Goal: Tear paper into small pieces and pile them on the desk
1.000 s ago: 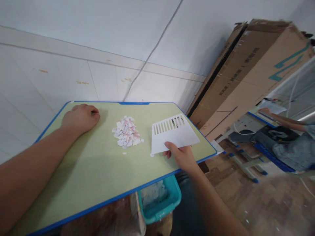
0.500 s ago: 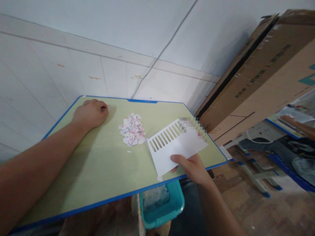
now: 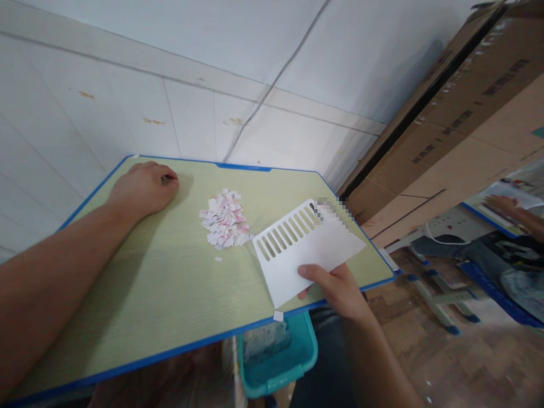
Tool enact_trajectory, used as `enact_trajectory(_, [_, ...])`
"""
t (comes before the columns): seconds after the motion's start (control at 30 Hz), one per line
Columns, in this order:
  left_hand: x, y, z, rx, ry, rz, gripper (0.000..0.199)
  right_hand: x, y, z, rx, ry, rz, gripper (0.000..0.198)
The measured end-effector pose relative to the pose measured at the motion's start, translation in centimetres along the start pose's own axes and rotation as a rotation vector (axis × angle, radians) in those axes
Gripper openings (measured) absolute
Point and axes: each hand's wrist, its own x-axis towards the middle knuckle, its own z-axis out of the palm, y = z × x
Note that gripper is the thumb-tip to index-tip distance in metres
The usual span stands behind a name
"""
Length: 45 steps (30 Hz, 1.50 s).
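Observation:
My right hand (image 3: 334, 286) grips a thin white sheet with a row of slots (image 3: 312, 255), thumb on top and fingers underneath. The sheet lies low over the right side of the table, its slotted end towards a heap of torn paper scraps (image 3: 225, 220). One small paper scrap (image 3: 278, 315) is at the table's front edge, by the sheet's near corner. On the far left of the table rests my left hand (image 3: 147, 187), fingers curled into a loose fist with a small gap by the thumb. I see nothing held in it.
The pale green table (image 3: 182, 294) has a blue rim and stands against a white wall. Below its front edge is a teal bin (image 3: 280, 368) containing paper bits. A tall cardboard box (image 3: 446, 130) stands at the right. Beyond it shows another person's arm (image 3: 518, 209).
The view has shifted slightly. The slotted sheet has moved a little to the right, and the small scrap by its corner now juts over the front edge. My left hand stays curled on the table.

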Motion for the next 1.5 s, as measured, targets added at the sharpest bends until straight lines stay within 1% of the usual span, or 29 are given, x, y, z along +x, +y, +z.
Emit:
enact_trajectory(0.17, [0.6,-0.7,0.5,-0.008,0.006,0.002,0.057,-0.2,0.2,0.2,0.0,0.015,0.046,0.028])
enact_trajectory(0.23, [0.8,-0.9,0.7,-0.016,0.009,-0.006,0.055,-0.1,0.6,0.1,0.005,0.049,0.03,0.031])
enact_trajectory(0.4, [0.5,-1.1,0.9,-0.046,0.012,0.002,0.052,0.8,2.0,-0.6,-0.033,0.311,-0.104,0.036])
enact_trajectory(0.47, [0.4,-1.1,1.0,-0.051,0.019,0.006,0.052,1.3,2.0,-0.6,-0.085,0.363,-0.124,0.037])
enact_trajectory(0.6, [0.4,-1.1,1.1,-0.062,0.022,0.001,0.051,3.0,0.6,0.3,-0.211,0.33,-0.134,0.046])
enact_trajectory(0.73, [0.5,-1.2,1.2,-0.073,0.021,0.018,0.051,5.3,-1.0,1.8,-0.221,0.291,-0.125,0.044])
enact_trajectory(0.83, [0.5,-1.2,1.1,-0.071,0.021,0.022,0.052,6.6,-1.2,2.5,-0.189,0.306,-0.113,0.046])
enact_trajectory(0.93, [0.4,-1.1,1.1,-0.071,0.025,0.019,0.053,7.0,-0.4,2.5,-0.202,0.304,-0.104,0.047])
enact_trajectory(1.03, [0.5,-1.1,1.2,-0.067,0.024,0.016,0.054,6.5,0.5,2.0,-0.237,0.336,-0.125,0.047])
enact_trajectory(1.13, [0.7,-1.2,1.2,-0.066,0.02,0.02,0.054,5.3,0.9,1.8,-0.259,0.35,-0.122,0.047])
enact_trajectory(1.37, [0.2,-0.6,0.6,-0.069,-0.003,0.009,0.049,1.7,-0.3,2.7,-0.248,0.251,-0.074,0.047])
enact_trajectory(1.5, [0.0,-0.4,0.4,-0.072,0.008,0.009,0.046,-0.5,-0.7,3.4,-0.27,0.231,-0.045,0.051])
